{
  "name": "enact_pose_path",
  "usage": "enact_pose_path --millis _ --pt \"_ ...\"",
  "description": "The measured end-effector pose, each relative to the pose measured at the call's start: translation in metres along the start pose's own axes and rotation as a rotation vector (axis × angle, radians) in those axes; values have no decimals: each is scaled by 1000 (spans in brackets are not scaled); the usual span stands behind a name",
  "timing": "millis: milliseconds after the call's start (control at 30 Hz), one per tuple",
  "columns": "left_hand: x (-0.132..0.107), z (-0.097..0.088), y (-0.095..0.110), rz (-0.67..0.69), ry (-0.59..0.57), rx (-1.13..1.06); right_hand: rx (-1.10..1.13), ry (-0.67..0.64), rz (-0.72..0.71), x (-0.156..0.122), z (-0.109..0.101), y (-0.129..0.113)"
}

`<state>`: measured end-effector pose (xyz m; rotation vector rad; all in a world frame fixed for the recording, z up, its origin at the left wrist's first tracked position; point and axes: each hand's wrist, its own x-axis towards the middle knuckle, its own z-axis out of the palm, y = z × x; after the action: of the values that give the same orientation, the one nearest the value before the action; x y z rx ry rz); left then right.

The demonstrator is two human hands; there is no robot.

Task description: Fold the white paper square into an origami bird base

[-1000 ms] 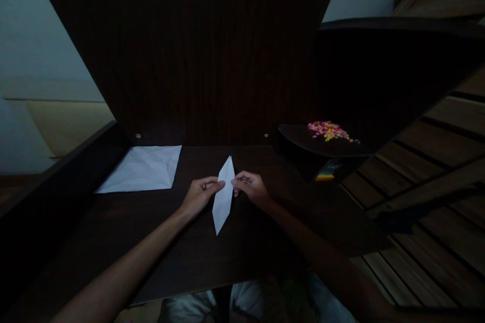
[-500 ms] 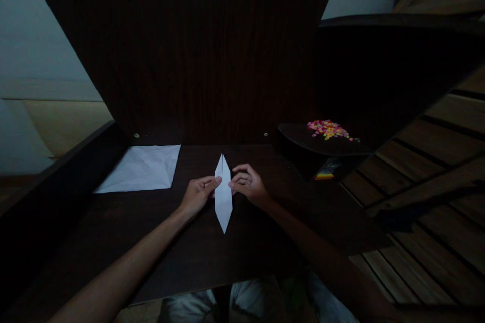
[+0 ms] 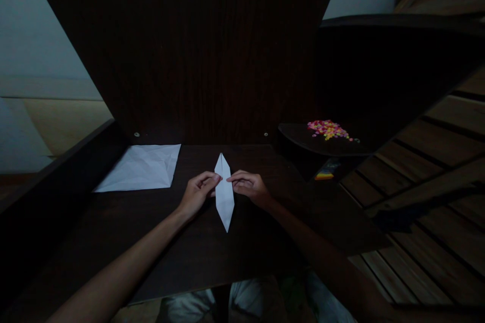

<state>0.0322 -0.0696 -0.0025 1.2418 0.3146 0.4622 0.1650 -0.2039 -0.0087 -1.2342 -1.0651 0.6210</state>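
Observation:
A long strip of folded white paper point(image 3: 225, 199), pointed at both ends, is held between my hands over the dark desk point(image 3: 151, 242). One crease or slit runs down its far tip. My left hand point(image 3: 198, 191) pinches the paper's left edge, thumb on top and fingers partly hidden beneath. On the opposite edge, my right hand point(image 3: 252, 188) is closed with its fingertips on the paper.
White creased paper sheets point(image 3: 142, 167) lie at the desk's back left. Small colourful beads point(image 3: 329, 130) are heaped on a corner shelf point(image 3: 295, 137) at the right. A dark panel point(image 3: 189, 60) rises behind the desk, and a low side wall point(image 3: 56, 166) bounds the left.
The fingers of my right hand have come down from a raised, curled pose onto the paper's right edge. The paper has tilted slightly, its near tip shifting right.

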Motion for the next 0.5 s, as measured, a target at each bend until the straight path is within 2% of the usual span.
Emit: enact_pose_path --millis 100,300,500 --pt "-1 -3 2 -37 -65 -34 32 15 3 0 -3 3" --pt "0 -10 0 7 -180 -2 60 17 -22 0 -5 6" --pt "4 -11 -1 11 -191 20 55 9 -54 2 -7 9"
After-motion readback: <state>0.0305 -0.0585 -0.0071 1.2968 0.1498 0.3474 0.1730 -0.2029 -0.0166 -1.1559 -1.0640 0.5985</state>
